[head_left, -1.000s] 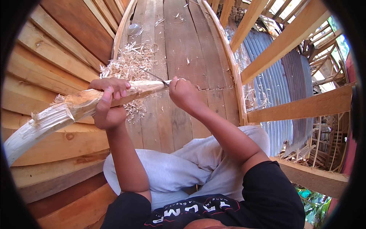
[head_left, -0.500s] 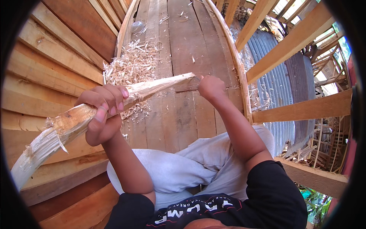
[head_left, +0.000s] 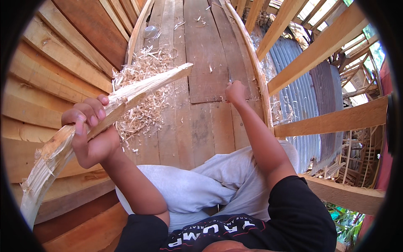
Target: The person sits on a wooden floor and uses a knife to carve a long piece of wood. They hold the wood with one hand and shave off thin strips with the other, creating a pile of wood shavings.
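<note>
A: Where's the wooden pole (head_left: 147,84)?

B: Slanting above the heap of shavings (head_left: 142,113), its tapered tip past the heap's right side and its curved end left of it, nearer the person.

A: And the hands?

B: Well apart. The left hand (head_left: 90,119) is wrapped round the pole, left of the heap. The right hand (head_left: 236,91), well right of the heap, is closed on a thin blade (head_left: 230,76); its grip is hidden, and it isn't touching the pole.

A: How far along is it?

B: A good way, I'd judge: the tip end is pale and pared narrow, and the heap is broad. Ragged fibres toward the curved end look unsmoothed. How much remains, I can't tell.
</note>
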### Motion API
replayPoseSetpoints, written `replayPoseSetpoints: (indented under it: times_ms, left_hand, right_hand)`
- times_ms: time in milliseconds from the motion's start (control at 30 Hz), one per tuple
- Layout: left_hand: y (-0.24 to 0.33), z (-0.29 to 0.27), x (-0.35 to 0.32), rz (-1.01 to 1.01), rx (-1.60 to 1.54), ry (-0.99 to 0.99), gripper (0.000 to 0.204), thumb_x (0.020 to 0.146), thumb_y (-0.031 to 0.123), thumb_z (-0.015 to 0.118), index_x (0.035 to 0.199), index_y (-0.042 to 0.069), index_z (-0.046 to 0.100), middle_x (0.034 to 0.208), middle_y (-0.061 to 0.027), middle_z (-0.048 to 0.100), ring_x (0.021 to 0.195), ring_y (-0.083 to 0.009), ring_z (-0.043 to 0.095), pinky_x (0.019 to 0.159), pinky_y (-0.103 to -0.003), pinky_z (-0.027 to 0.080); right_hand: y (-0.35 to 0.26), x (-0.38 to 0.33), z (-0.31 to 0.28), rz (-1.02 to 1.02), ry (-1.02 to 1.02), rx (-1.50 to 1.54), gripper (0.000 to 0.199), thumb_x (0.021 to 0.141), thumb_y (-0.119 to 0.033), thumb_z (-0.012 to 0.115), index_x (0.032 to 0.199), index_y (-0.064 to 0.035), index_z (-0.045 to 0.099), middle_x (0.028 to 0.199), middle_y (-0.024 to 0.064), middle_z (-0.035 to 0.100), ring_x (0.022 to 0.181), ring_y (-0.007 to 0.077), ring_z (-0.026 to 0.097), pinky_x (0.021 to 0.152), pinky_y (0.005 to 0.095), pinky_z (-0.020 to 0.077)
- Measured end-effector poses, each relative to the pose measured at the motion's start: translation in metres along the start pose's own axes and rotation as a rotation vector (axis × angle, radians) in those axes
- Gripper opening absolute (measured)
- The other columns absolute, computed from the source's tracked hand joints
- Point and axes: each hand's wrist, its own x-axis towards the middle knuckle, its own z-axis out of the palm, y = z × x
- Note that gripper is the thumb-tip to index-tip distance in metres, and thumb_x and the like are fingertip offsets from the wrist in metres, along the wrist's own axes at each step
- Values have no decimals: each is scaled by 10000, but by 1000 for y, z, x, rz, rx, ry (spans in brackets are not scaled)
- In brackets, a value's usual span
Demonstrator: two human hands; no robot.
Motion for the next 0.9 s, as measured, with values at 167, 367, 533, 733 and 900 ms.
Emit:
replayPoseSetpoints:
  times_ms: [167,367,533,733,900]
  left_hand:
    - [8,-6,0,9,30,23,129,768,196,515,829,83,511,682,-35,452,677,-192,465,770,-424,397]
    - [9,-10,5,-26,0,55,131,753,185,541,821,77,513,676,-42,450,679,-194,467,780,-426,407]
    - [13,-10,5,-32,-24,78,152,737,192,560,816,68,518,674,-49,463,675,-198,473,789,-433,414]
    - [19,-11,8,2,-73,74,174,724,200,571,814,59,524,671,-59,467,668,-203,473,786,-440,419]
    - [25,-13,7,7,-102,35,156,745,201,549,824,71,517,694,-53,452,706,-198,464,822,-444,395]
  right_hand:
    - [-37,-23,4,-37,-449,322,259,933,-168,541,954,84,594,684,213,650,526,302,651,491,372,525]
    - [-23,-45,-14,-96,-33,-265,250,866,-105,577,1055,57,558,845,247,668,838,351,678,735,444,542]
    - [-38,-101,4,-135,-405,-389,140,800,-44,579,869,58,646,940,291,658,858,394,670,734,450,542]
    - [-65,-133,33,-151,-490,44,199,762,24,527,902,93,649,762,285,634,693,404,663,687,478,562]
    - [5,-103,24,-322,-147,-313,187,752,20,529,840,116,663,672,264,611,673,392,658,606,484,561]
